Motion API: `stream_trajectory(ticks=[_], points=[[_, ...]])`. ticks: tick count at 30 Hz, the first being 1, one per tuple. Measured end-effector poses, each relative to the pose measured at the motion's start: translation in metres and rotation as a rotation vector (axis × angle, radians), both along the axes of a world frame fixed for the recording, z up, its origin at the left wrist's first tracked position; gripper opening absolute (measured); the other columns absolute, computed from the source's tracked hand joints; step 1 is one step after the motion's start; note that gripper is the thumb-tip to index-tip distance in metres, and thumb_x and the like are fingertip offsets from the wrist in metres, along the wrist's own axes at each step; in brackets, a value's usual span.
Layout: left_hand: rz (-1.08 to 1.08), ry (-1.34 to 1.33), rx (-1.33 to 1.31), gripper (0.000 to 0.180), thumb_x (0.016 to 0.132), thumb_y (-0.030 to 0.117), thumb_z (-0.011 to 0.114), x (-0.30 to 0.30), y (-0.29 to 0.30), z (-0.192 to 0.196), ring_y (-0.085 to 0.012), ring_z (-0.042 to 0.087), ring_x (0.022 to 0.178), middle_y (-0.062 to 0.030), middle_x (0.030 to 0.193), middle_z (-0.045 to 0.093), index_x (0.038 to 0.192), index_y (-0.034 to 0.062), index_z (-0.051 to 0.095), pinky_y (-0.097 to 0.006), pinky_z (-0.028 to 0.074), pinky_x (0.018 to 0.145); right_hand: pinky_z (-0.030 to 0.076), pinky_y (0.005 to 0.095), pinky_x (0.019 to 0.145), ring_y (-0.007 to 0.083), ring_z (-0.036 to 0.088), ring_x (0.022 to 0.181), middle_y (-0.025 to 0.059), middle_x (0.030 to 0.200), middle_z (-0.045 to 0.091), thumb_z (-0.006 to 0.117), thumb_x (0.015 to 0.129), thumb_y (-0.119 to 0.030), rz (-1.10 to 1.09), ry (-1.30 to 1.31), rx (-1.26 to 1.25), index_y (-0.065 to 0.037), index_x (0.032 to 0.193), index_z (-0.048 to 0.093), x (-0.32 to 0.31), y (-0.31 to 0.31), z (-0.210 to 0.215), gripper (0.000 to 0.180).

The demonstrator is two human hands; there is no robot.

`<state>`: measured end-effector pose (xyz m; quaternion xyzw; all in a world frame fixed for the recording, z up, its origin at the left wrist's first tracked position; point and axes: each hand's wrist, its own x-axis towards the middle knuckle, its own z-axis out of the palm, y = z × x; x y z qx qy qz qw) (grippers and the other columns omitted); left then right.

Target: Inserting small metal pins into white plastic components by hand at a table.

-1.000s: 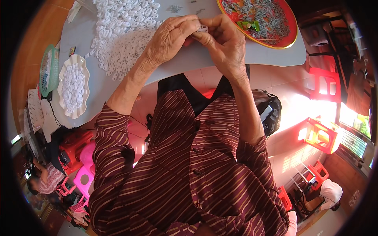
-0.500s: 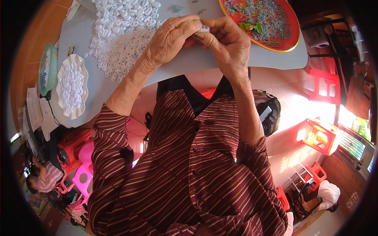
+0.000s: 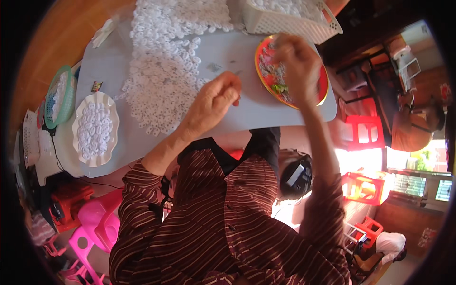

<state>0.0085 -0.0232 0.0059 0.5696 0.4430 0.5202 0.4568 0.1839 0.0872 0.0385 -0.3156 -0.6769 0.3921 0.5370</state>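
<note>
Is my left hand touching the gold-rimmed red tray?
Apart: the head view shows bare grey tabletop between your left hand and the gold-rimmed red tray.

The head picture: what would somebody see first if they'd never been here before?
Probably the big spread of little white pieces, heaped across the grey table left of the picture's top middle. Next might be the red plate with its yellow rim, near the table's right side, with the blurry right hand in front of it. Bright pink stools stand out at the lower left.
</note>
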Motion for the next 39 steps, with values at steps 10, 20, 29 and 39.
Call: stream_trajectory(ticks=[10,20,29,39], points=[[0.047,-0.249,-0.071,0.012,0.092,0.014,0.046,-0.005,-0.031,-0.024,-0.0080,0.045,0.065,-0.0007,0.069,0.046,0.088,0.0027,0.048,-0.023,0.037,0.058,0.051,0.0345,0.069,0.0244,0.065,0.072,0.0136,0.082,0.067,0.060,0.084,-0.019,-0.228,-0.359,0.326,-0.003,0.088,0.068,-0.047,0.095,0.061,0.019],[0.074,-0.198,-0.133,0.011,0.092,0.013,0.046,-0.008,-0.040,-0.025,-0.0093,0.048,0.070,-0.0024,0.074,0.049,0.092,0.0024,0.049,-0.024,0.041,0.065,0.048,0.0487,0.075,0.0448,0.059,0.083,0.0278,0.087,0.061,0.060,0.081,-0.020,-0.258,-0.898,0.467,0.003,0.101,0.054,-0.153,0.145,-0.038,0.031],[0.074,-0.176,-0.048,0.008,0.090,0.009,0.046,-0.007,-0.040,-0.024,-0.0099,0.049,0.067,-0.0045,0.072,0.049,0.093,0.0018,0.048,-0.025,0.041,0.058,0.047,0.0447,0.083,0.0406,0.060,0.091,0.0250,0.096,0.062,0.056,0.081,-0.031,-0.086,-0.824,0.309,-0.002,0.099,0.064,-0.185,0.125,-0.029,0.034],[0.036,-0.093,-0.018,0.006,0.089,0.005,0.048,-0.005,-0.038,-0.026,-0.0104,0.049,0.066,-0.0049,0.074,0.050,0.093,0.0004,0.047,-0.024,0.041,0.059,0.050,0.0417,0.078,0.0359,0.063,0.082,0.0224,0.085,0.065,0.059,0.080,-0.025,0.215,-0.621,0.297,-0.001,0.086,0.068,-0.204,0.063,-0.014,0.026]])
